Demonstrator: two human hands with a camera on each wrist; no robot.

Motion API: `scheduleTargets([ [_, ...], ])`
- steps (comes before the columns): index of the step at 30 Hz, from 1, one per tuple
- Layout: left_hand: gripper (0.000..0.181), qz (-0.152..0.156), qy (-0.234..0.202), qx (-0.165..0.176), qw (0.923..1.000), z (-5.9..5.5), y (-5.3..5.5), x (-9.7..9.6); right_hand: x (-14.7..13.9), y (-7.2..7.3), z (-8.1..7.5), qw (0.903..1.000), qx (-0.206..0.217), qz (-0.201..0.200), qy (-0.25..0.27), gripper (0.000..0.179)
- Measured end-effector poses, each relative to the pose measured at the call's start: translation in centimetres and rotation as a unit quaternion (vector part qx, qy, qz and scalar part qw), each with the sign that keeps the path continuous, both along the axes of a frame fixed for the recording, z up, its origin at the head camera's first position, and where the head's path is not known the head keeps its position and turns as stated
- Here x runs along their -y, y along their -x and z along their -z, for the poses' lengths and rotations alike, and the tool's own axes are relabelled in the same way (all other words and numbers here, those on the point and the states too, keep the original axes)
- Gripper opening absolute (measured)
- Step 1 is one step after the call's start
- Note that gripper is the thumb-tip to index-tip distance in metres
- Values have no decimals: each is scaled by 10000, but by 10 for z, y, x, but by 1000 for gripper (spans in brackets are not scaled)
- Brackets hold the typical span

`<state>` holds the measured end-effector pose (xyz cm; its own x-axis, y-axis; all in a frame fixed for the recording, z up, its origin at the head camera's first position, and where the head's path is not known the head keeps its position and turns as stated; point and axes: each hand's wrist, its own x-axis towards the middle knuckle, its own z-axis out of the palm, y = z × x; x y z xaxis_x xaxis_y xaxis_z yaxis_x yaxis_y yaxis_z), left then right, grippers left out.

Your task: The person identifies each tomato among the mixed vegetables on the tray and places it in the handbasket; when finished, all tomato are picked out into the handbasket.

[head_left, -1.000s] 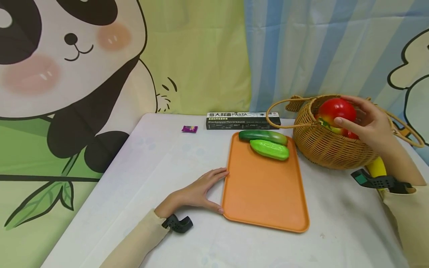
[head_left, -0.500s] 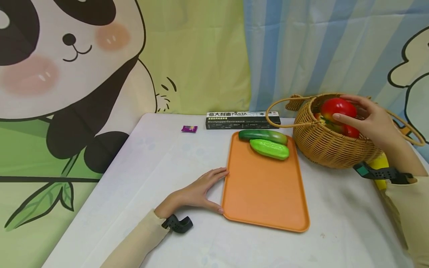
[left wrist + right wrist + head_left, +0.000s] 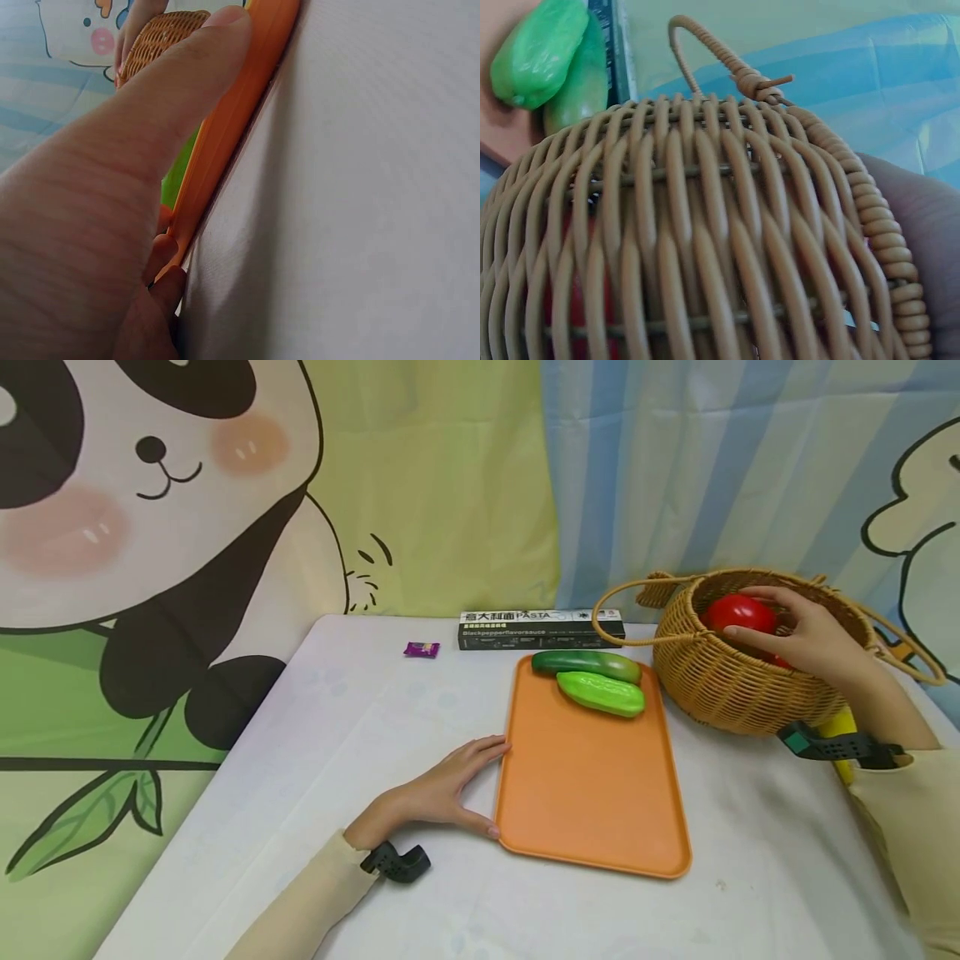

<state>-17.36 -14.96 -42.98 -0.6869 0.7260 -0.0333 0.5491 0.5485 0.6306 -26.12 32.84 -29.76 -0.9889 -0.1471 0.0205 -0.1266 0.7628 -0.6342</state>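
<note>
My right hand point(image 3: 817, 635) reaches into the mouth of the wicker basket point(image 3: 750, 693). It holds a glossy red round fruit point(image 3: 738, 612), thumb in front and fingers behind. More red shows under it, of unclear kind. In the right wrist view the basket's woven wall point(image 3: 682, 225) hides most of what lies inside. My left hand point(image 3: 435, 793) lies beside the orange tray point(image 3: 592, 785), its fingertips and thumb touching the left rim. On the tray's far end rest a light green cucumber point(image 3: 600, 694) and a darker green, smooth, long vegetable point(image 3: 585, 665).
A black and white pasta box point(image 3: 540, 631) lies behind the tray. Left of it sits a small purple packet point(image 3: 422, 649). Something yellow point(image 3: 840, 724) is partly hidden by the basket and right arm. The basket's handle loops point(image 3: 622, 610) spread to either side.
My right hand has moved left and lowered the red fruit deeper into the basket. The left hand and tray stay where they were.
</note>
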Motion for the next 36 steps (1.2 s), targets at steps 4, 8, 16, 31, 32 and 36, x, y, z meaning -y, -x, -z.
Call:
scheduleTargets([
  [4,109,-26,6,30,10000,-3,-1,0,3,1,2,9993,-92,-200,-312,75],
  [8,109,-9,10,32,10000,-5,-2,0,4,0,4,9989,-101,-328,-320,71],
  [16,108,32,23,-8,10000,-5,-3,-1,4,-1,5,9988,-178,-294,-341,63],
  [31,107,46,71,279,9996,-10,-4,-1,6,-18,16,9881,-1476,-256,336,37],
  [32,105,26,77,417,9991,-12,-4,-2,7,-19,17,9859,-1608,-275,375,35],
  [36,91,-140,-158,768,9968,-19,-2,-4,12,-23,17,9764,-2044,-380,591,30],
])
